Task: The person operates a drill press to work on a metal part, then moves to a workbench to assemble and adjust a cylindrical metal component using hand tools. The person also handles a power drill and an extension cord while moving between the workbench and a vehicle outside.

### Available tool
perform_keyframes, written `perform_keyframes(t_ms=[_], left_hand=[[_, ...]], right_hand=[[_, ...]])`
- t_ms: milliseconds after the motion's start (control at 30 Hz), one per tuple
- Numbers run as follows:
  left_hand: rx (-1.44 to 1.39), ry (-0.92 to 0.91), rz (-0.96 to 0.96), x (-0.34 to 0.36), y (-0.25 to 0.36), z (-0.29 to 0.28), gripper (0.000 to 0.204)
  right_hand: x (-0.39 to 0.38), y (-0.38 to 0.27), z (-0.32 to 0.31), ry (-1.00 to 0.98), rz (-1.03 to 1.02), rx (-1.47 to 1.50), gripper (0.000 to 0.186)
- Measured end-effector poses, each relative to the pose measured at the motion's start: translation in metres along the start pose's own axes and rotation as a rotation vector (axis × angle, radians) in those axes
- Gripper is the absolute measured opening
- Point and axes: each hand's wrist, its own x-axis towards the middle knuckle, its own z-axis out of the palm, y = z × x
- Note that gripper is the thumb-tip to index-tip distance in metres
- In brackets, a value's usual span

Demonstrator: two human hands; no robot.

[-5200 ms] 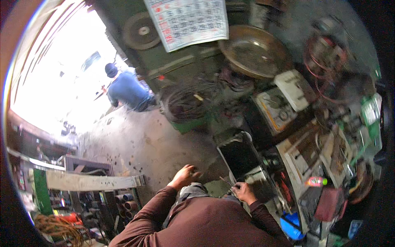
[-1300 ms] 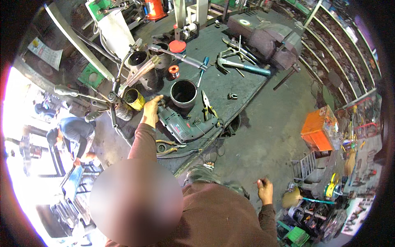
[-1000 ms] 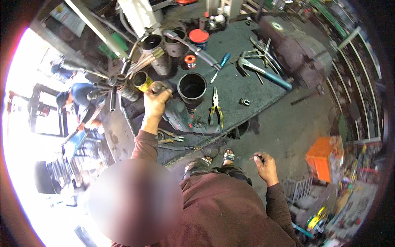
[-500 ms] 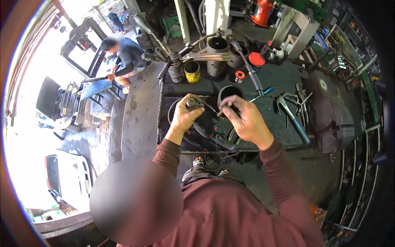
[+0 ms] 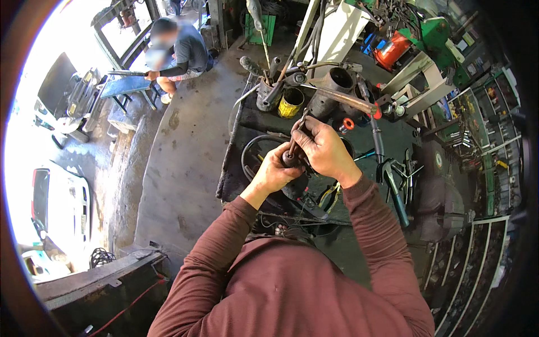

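My left hand (image 5: 272, 175) is closed around the dark round chuck (image 5: 289, 159) of what looks like a power drill; the tool's body is mostly hidden below the hand. My right hand (image 5: 325, 150) is pressed close against the left one. Its fingers pinch a dark drill bit (image 5: 304, 119), whose twisted end points up and away from me. The bit's lower end lies close to the chuck, and I cannot tell whether it sits inside. Pliers with yellow-and-black handles (image 5: 329, 197) lie on the bench just beneath my right hand.
A yellow can (image 5: 291, 103) and metal cylinders stand at the bench's far side. A blue-handled hammer (image 5: 397, 194) lies to the right, near a vise-like dark metal block (image 5: 443, 182). A black cable (image 5: 247, 154) loops left of my hands. Another person (image 5: 190, 53) sits at the far left.
My hands, apart before, have come together, with the right one moved in beside the chuck and the bit turned upward. The whole view has shifted, showing more floor on the left.
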Motion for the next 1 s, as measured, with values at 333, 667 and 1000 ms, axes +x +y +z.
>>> perform_keyframes(t_ms=[333,667,1000], left_hand=[[0.170,0.106,0.113,0.002,-0.013,-0.006,0.049],[0.579,0.496,0.133,-0.014,0.002,0.020,0.050],[0.361,0.483,0.170,-0.008,-0.017,0.038,0.050]], right_hand=[[0.009,-0.011,-0.012,-0.234,-0.183,-0.217,0.018],[0.006,-0.001,-0.010,-0.121,-0.222,-0.248,0.013],[0.001,0.006,-0.007,-0.032,-0.202,-0.212,0.015]])
